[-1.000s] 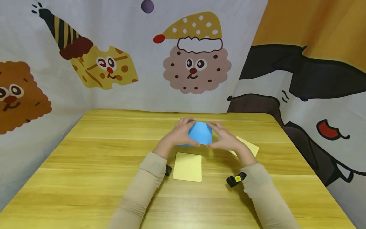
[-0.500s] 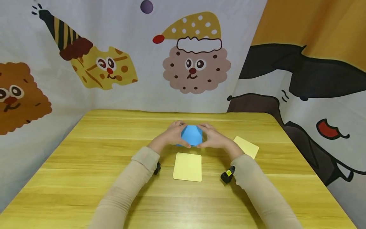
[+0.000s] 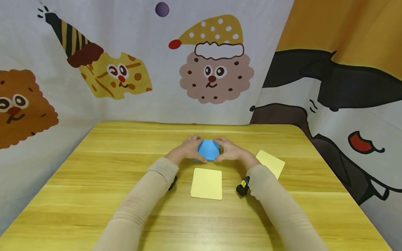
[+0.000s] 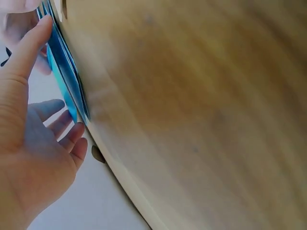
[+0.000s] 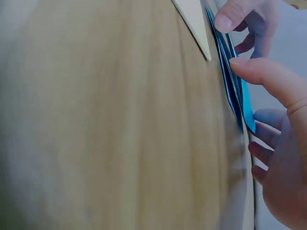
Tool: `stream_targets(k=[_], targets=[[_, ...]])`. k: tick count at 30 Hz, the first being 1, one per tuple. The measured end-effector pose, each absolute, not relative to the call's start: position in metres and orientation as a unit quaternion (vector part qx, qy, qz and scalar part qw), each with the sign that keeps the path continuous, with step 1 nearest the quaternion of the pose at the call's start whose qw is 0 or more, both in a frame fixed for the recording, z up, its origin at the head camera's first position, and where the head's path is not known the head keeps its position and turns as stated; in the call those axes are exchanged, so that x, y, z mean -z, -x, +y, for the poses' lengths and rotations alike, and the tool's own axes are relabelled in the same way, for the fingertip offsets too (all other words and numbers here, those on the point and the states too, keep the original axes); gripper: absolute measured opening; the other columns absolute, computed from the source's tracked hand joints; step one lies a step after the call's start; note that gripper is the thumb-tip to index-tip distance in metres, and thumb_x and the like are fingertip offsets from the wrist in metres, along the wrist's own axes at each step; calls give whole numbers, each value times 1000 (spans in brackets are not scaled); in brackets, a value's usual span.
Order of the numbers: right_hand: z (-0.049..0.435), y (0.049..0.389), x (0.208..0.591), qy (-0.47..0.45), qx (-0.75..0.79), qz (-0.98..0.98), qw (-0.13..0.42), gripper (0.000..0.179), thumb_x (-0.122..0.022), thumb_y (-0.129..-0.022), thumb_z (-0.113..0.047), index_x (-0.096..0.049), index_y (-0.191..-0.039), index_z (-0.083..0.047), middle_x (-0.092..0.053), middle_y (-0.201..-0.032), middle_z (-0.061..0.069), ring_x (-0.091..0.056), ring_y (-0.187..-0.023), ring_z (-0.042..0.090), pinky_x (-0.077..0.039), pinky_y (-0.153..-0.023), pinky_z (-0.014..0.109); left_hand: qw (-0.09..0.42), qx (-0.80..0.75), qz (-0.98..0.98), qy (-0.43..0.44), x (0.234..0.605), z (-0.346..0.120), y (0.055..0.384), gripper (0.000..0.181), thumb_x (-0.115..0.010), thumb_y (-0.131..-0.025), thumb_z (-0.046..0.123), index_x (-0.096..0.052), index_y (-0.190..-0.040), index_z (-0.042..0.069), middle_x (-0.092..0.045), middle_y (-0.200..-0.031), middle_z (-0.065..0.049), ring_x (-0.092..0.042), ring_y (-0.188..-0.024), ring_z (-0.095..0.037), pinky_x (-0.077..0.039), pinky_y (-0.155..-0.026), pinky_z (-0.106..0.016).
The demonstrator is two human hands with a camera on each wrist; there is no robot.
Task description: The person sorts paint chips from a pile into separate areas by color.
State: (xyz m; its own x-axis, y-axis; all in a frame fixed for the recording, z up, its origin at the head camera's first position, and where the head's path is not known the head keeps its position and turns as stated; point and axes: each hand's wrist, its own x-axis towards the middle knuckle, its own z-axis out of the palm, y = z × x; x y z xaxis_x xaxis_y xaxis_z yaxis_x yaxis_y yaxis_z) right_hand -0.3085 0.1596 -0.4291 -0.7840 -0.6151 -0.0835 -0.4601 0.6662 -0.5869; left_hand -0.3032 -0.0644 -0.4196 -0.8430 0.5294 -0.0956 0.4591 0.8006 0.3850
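Both hands grip a blue square-looking card (image 3: 208,150) by its sides, thumbs on the near edge and the other fingers at the far side. My left hand (image 3: 190,149) is at its left and my right hand (image 3: 230,150) at its right. Seen from the left wrist, several thin blue layers (image 4: 67,67) lie close together, low over the table. In the right wrist view the blue layers (image 5: 232,81) spread slightly apart, with the right thumb at their edge. The hands cover the card's corners.
A yellow card (image 3: 206,184) lies flat on the wooden table (image 3: 94,195), nearer than the blue ones. Another yellow card (image 3: 272,162) lies slanted to the right, partly behind the right sleeve (image 3: 276,195). A cartoon-printed curtain (image 3: 169,111) hangs behind the table.
Both hands have moved left and a little toward me with the top blue card, bringing it down over the blue layers beneath. The right yellow card shows more now.
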Motion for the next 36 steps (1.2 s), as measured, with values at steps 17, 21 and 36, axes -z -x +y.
stream_targets(k=[17, 21, 36], targets=[[169, 306, 433, 281, 296, 903, 134, 97, -76, -77, -40, -23, -152, -6, -15, -155, 22, -12, -140, 42, -16, -104, 65, 88, -174, 946, -261, 424, -73, 307, 108, -77, -71, 58, -27, -151, 6, -25, -154, -12, -25, -135, -32, -23, -107, -51], [179, 293, 430, 283, 304, 902, 122, 97, -75, -80, -39, -21, -153, -7, -11, -156, 21, -8, -141, 40, -15, -104, 66, 71, -182, 942, -271, 419, -72, 303, 109, -77, -71, 59, -26, -151, 6, -24, -154, -12, -23, -136, -34, -23, -106, -53], [224, 249, 423, 258, 293, 920, 41, 94, -74, -82, -41, -23, -152, -4, -12, -155, 24, -9, -138, 47, -16, -99, 71, 31, -239, 914, -326, 406, -43, 272, 107, -81, -70, 53, -26, -152, 12, -26, -154, -7, -23, -137, -30, -18, -108, -53]])
